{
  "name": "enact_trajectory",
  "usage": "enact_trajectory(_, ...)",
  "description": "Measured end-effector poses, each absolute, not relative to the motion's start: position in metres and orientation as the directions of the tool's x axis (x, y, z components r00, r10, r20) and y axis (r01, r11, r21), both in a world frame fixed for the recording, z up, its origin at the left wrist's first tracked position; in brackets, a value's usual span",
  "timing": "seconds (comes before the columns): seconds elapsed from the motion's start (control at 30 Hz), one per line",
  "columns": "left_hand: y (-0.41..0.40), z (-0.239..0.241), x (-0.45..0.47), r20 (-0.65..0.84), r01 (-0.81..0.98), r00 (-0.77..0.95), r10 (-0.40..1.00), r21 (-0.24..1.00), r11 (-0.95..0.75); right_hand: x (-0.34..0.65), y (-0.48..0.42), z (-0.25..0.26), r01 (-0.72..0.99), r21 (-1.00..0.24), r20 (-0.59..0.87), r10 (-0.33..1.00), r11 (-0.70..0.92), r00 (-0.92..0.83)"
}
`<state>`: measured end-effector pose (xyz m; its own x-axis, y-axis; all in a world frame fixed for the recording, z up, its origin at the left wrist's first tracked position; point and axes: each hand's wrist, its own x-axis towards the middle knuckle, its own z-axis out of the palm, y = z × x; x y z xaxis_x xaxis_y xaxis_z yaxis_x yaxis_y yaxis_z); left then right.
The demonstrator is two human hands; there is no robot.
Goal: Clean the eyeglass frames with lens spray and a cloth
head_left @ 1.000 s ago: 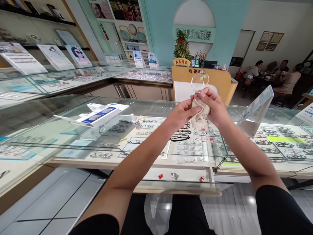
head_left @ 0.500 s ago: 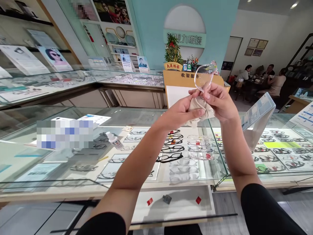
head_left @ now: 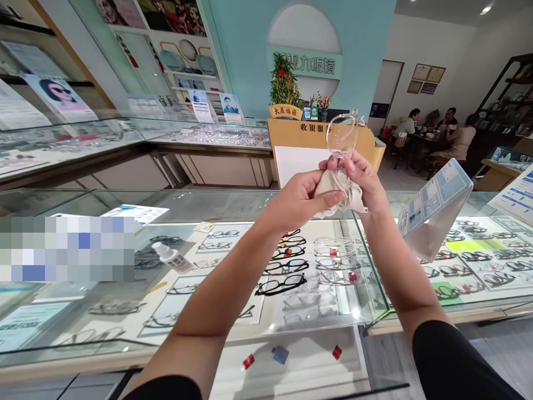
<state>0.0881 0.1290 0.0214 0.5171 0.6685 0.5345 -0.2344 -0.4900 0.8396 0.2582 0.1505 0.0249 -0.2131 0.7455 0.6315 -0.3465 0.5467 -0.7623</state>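
Held up above the glass counter is a pair of clear-framed eyeglasses [head_left: 342, 133], one lens rim standing upright over my fingers. The lower part of the glasses is hidden by a cream cloth [head_left: 333, 189] and my hands. My left hand [head_left: 306, 191] is closed around the cloth, its thumb pressed across the front. Close beside it, my right hand [head_left: 364, 175] pinches the glasses' frame near the bridge and also touches the cloth's edge. Beneath my hands, black eyeglasses [head_left: 283, 283] and clear-framed eyeglasses [head_left: 337, 264] lie in columns in the display.
A white spray bottle [head_left: 170, 256] stands on the counter's glass top to the left. An acrylic sign stand [head_left: 437, 211] rises at the right. Below, an open drawer [head_left: 308, 378] holds small red and grey-blue items. People sit at a far table.
The view has shifted slightly, so the counter items appear lower and farther left. My hands keep hold of the glasses and cloth; the lens rim looks turned more toward me.
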Motion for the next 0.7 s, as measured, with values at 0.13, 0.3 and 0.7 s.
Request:
enact_trajectory(0.13,0.124,0.011,0.086,0.581,-0.241,0.413,0.702,0.813,-0.531,0.243,0.144,0.018,-0.399,-0.757,0.627,0.749,0.518,-0.216)
enact_trajectory(0.3,0.128,-0.001,0.096,0.654,-0.296,0.234,0.72,0.753,-0.588,0.23,0.133,0.014,-0.317,-0.75,0.636,0.764,0.58,-0.107)
enact_trajectory(0.7,0.136,-0.008,0.104,0.651,-0.315,0.086,0.754,0.736,-0.599,0.219,0.122,0.016,-0.398,-0.765,0.581,0.809,0.506,-0.088)
